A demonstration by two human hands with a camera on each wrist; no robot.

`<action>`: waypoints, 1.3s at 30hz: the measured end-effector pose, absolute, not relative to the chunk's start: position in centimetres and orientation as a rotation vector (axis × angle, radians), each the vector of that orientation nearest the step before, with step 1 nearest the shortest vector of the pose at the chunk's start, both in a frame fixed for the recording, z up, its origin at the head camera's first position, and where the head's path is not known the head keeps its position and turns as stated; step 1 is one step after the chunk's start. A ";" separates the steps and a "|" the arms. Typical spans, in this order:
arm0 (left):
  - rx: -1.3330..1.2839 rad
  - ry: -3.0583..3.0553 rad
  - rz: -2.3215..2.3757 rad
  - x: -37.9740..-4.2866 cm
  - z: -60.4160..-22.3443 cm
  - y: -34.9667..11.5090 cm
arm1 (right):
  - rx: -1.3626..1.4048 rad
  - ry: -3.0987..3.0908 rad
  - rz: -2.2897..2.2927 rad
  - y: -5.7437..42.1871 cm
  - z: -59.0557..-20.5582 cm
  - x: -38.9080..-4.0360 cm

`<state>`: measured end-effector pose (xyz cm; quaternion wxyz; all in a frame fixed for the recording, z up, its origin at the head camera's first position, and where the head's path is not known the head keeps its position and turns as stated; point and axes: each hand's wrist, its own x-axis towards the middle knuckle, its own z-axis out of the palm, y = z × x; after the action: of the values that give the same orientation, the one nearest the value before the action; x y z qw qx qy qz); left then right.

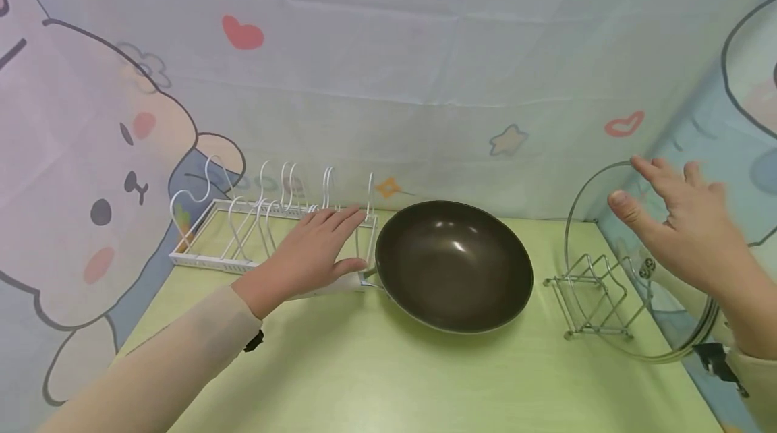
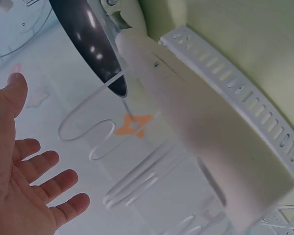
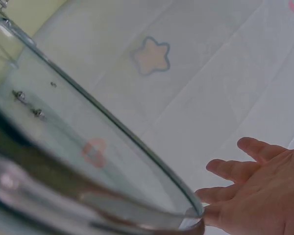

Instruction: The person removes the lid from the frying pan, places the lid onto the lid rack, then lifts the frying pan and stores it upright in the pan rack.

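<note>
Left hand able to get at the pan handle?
Probably yes: the left hand is open near the pan handle, whose near side looks unobstructed; the white rack stands close behind.

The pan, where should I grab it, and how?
I'd take the pan by its handle, wrapping the left hand round it from above and the near side. The long handle juts out to the left, with that hand close by, while the rack crowds its far side. The pan's wide, round body would likely be more awkward to hold.
</note>
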<state>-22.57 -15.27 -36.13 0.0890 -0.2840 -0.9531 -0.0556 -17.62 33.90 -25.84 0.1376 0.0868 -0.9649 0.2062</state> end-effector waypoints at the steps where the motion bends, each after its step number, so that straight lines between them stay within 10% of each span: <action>1: -0.853 -2.829 -0.153 -22.4 -36.3 -15.5 | 0.261 -2.793 0.591 33.6 -26.0 -17.6; 39: -0.839 -2.965 -0.060 -21.2 -42.7 -18.2 | 0.476 -2.941 0.761 24.4 -38.8 -14.4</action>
<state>-21.23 -18.22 -42.71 0.0297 -0.2720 -0.9617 -0.0193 -14.37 24.41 -38.76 0.0332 0.1548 -0.9560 0.2472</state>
